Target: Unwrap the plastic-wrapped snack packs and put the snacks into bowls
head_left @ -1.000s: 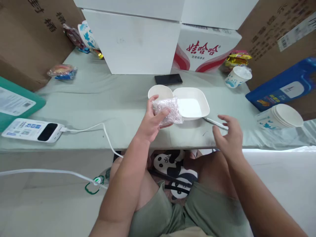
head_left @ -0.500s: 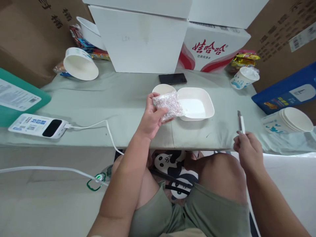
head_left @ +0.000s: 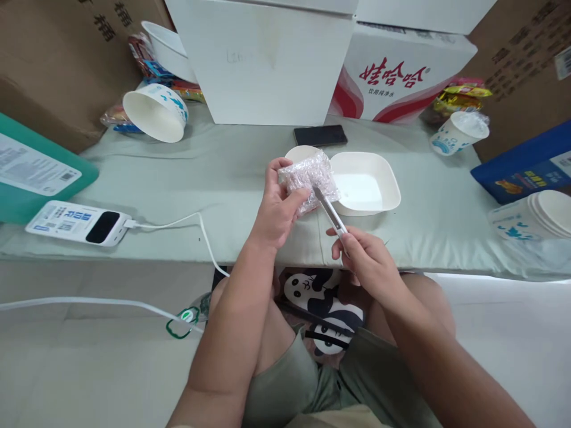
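My left hand (head_left: 279,208) is closed on a bubble-wrapped packet (head_left: 306,178), thumb on top, held above the table. What is inside the wrap I cannot make out. In my right hand (head_left: 363,255) is a utility knife (head_left: 331,213), its blade pointing up and left. The blade tip overlaps the packet's near face; whether it cuts in I cannot tell. Behind the packet a round white bowl (head_left: 300,153) is partly hidden. Just right of the packet stands a white rectangular tub (head_left: 368,205) with rounded corners.
A phone (head_left: 320,135) lies behind the bowls, before white boxes (head_left: 272,71). On the left are a power bank (head_left: 66,224) with a white cable, a green jug (head_left: 40,172) and a tipped paper bowl (head_left: 156,113). Paper cups (head_left: 530,217) lie at the right.
My right hand has swung left with the utility knife, from the table's right side to the packet. My left hand keeps its hold on the packet. The view has shifted slightly.
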{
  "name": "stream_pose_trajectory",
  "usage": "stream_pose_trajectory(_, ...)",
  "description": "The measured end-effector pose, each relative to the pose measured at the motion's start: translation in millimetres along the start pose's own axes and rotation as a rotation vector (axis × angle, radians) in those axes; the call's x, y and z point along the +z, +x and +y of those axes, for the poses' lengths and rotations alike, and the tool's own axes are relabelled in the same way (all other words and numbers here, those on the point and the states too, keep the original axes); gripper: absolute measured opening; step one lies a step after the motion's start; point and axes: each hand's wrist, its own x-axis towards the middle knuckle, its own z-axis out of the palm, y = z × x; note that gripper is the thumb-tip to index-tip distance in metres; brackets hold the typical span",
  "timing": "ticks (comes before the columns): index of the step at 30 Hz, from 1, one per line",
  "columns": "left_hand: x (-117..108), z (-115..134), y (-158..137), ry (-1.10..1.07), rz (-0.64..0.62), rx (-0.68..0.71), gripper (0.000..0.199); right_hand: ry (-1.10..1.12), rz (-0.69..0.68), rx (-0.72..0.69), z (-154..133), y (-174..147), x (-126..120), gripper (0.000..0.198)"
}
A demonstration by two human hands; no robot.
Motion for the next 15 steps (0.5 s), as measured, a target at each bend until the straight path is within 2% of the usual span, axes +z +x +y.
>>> stream_pose_trajectory(3,-4,5,1,-0.065,0.032,0.005,0.049,-0.096,0.011,0.080,14,-21,-7,0.046)
stream_pose_trajectory(5,-5,7,1,-0.110,0.043,0.001,0.051,-0.211,0.090,0.122,24,-34,-22,0.044)
stream_pose_trajectory(7,-6,7,3,-0.131,0.055,0.008,0.051,-0.385,0.257,0.134,39,-41,-46,0.039)
stream_pose_trajectory(9,-6,5,4,-0.111,0.074,0.023,0.052,-0.596,0.496,0.090,60,-41,-78,0.034)
stream_pose_trajectory(10,-5,4,5,-0.090,0.080,0.025,0.053,-0.699,0.564,0.075,72,-39,-94,0.036)
stream_pose_trajectory(12,-2,1,5,-0.047,0.078,0.013,0.056,-0.851,0.634,0.074,96,-32,-124,0.042)
stream_pose_trajectory(15,3,0,4,0.005,0.054,-0.036,0.058,-0.916,0.643,0.190,123,-23,-155,0.049)
